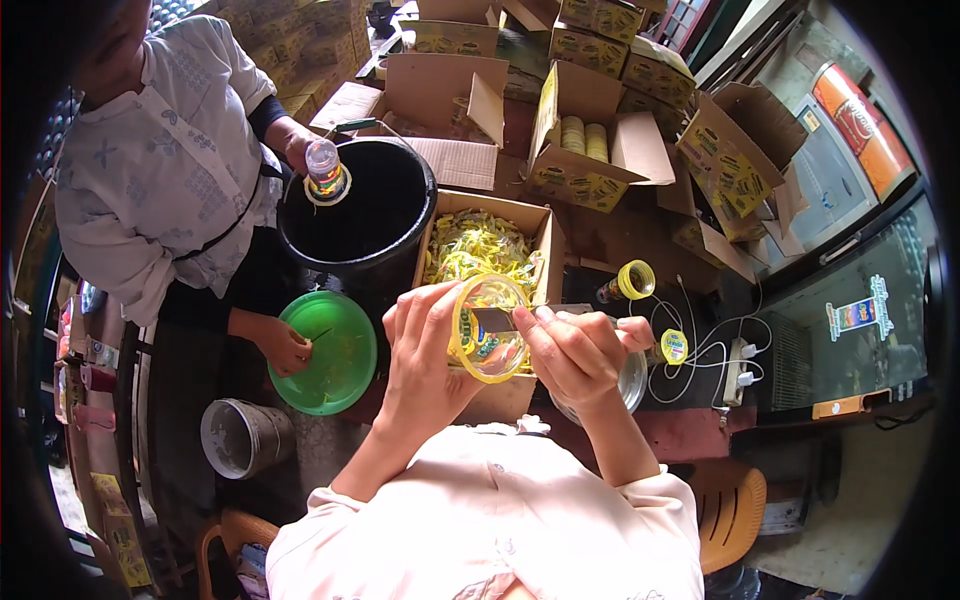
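My left hand (425,345) is wrapped round a clear plastic jar (462,338) with a yellow rim and a coloured label. The jar is tilted, its round mouth toward me. My right hand (578,352) is closed in a pinch at the right side of that mouth. A small dark flat patch shows by its fingertips; I cannot tell whether it is held or part of the jar. Just beyond, an open carton (549,262) holds a heap of small yellow wrapped packets (478,240).
At the left a co-worker (165,170) holds another jar (325,175) over a black bucket (425,215) and touches a green lid-like disc (335,350). Cartons (640,150) stand behind. To the right are a yellow-rimmed jar (634,280), white cables and a power strip (740,370).
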### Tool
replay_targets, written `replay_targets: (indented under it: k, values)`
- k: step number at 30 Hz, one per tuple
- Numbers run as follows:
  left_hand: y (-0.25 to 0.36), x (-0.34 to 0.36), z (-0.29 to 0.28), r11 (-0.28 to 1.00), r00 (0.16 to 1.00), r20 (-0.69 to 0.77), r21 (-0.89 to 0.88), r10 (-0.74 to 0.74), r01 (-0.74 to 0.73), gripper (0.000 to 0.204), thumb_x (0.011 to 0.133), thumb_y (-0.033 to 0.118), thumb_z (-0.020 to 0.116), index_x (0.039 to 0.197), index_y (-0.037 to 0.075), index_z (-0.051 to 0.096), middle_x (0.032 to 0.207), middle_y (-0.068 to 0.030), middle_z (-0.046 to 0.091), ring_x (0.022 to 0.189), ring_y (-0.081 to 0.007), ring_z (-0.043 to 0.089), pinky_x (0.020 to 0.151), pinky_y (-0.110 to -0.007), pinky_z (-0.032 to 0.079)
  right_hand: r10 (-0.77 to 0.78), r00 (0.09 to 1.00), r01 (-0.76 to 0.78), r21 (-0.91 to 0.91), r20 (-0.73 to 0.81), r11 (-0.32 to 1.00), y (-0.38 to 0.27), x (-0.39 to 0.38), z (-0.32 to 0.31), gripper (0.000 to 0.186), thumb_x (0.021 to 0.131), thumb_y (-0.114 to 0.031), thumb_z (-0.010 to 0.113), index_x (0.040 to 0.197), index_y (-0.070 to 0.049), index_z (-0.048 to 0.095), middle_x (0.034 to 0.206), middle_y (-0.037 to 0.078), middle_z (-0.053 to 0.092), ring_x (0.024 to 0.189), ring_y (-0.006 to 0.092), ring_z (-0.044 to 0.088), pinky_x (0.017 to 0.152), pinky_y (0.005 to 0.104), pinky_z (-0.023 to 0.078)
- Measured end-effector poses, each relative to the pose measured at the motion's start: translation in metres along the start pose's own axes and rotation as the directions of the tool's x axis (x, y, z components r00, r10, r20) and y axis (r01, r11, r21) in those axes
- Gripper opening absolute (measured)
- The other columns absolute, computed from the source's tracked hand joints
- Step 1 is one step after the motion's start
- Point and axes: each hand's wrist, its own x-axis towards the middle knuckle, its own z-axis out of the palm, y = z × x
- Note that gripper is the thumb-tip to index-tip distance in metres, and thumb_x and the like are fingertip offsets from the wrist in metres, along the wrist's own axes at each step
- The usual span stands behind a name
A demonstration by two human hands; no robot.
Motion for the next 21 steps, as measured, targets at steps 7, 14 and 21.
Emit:
replay_targets:
  k: [7, 14, 21]
  values:
    - [-0.004, -0.007, 0.002, 0.969, 0.995, 0.053, -0.227, -0.089, 0.099, 0.063, 0.064, 0.026, 0.073, 0.114, 0.002, 0.043, 0.103, -0.0111, 0.051, 0.095, -0.0274, 0.046, 0.084, -0.037, 0.033, 0.032, 0.997, -0.030, 0.024, -0.076, 0.999, 0.007, 0.003, 0.004, 0.018, 0.066, -0.014, 0.065, 0.082, -0.021, 0.068, 0.068, -0.013, 0.054, 0.057, 0.0015, 0.047, 0.069, 0.0315, 0.019]
    - [-0.012, -0.018, 0.012, 0.809, 0.985, 0.049, -0.566, -0.163, 0.162, 0.065, 0.065, 0.012, 0.073, 0.118, -0.001, 0.037, 0.108, -0.0140, 0.051, 0.101, -0.0236, 0.051, 0.084, -0.033, 0.042, 0.455, 0.887, -0.388, 0.411, -0.076, 0.825, 0.005, -0.003, -0.005, 0.028, 0.059, 0.000, 0.063, 0.082, -0.014, 0.068, 0.056, -0.007, 0.052, 0.050, 0.0068, 0.042, 0.064, 0.0251, 0.025]
    - [-0.015, -0.023, 0.023, 0.743, 0.983, 0.059, -0.648, -0.175, 0.171, 0.064, 0.067, 0.007, 0.070, 0.119, -0.001, 0.035, 0.113, -0.0153, 0.047, 0.105, -0.0220, 0.049, 0.088, -0.033, 0.040, 0.436, 0.900, -0.381, 0.477, -0.006, 0.792, -0.016, -0.011, -0.014, 0.024, 0.059, 0.004, 0.064, 0.081, -0.007, 0.066, 0.056, -0.002, 0.052, 0.050, 0.0090, 0.043, 0.063, 0.0243, 0.028]
